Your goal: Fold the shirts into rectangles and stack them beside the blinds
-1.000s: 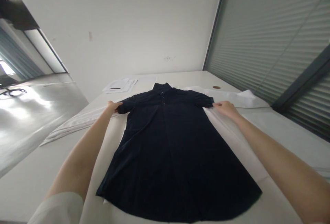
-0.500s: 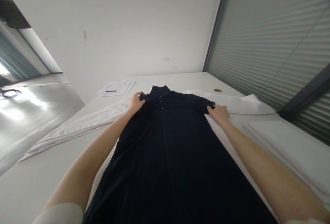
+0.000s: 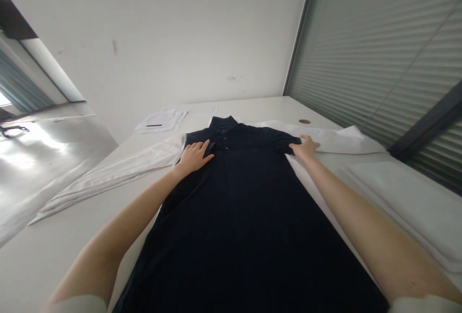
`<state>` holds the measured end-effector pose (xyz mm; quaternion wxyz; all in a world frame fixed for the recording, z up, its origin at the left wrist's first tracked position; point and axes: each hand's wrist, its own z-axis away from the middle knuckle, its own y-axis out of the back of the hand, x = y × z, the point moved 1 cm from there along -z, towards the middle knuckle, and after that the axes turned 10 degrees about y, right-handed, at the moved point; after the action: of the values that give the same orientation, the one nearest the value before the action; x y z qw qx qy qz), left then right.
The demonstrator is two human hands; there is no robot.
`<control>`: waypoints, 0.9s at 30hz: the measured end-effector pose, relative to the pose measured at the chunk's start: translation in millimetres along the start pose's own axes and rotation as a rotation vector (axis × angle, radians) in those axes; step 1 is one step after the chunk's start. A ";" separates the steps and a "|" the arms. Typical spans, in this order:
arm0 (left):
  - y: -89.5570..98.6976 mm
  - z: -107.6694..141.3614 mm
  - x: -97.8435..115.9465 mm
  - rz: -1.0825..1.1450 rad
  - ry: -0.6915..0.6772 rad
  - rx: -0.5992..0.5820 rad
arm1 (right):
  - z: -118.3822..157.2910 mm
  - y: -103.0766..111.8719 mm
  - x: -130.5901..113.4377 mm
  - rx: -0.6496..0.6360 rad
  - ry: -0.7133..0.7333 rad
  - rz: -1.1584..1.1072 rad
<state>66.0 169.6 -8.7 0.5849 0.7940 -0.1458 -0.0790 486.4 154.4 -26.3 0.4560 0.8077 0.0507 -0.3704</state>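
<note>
A dark navy short-sleeved polo shirt lies front up, its collar at the far end. White long-sleeved clothing beneath it spreads a sleeve to the left and another sleeve to the right. My left hand rests on the polo at the left shoulder, fingers stretched out over the sleeve, which is folded inward. With thumb and fingers, my right hand pinches the edge of the polo's right sleeve.
All this is on a white table against a white wall. Papers lie at the far left, with a dark bar on them. Folded white cloth is at the right, beside window blinds. A round brown-rimmed hole is at the back right.
My left hand has let go of the left sleeve's edge and now lies flatter and lower on the cloth. That sleeve has turned inward. My right hand keeps its place at the right sleeve.
</note>
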 end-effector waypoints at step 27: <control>126.6 228.8 -40.2 0.179 -0.062 -0.536 | 157.3 119.1 28.4 -0.606 0.522 0.502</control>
<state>-57.3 -59.2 40.7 0.7739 0.5921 -0.2071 -0.0869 470.0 -43.6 -10.1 0.7186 0.6917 0.0725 -0.0019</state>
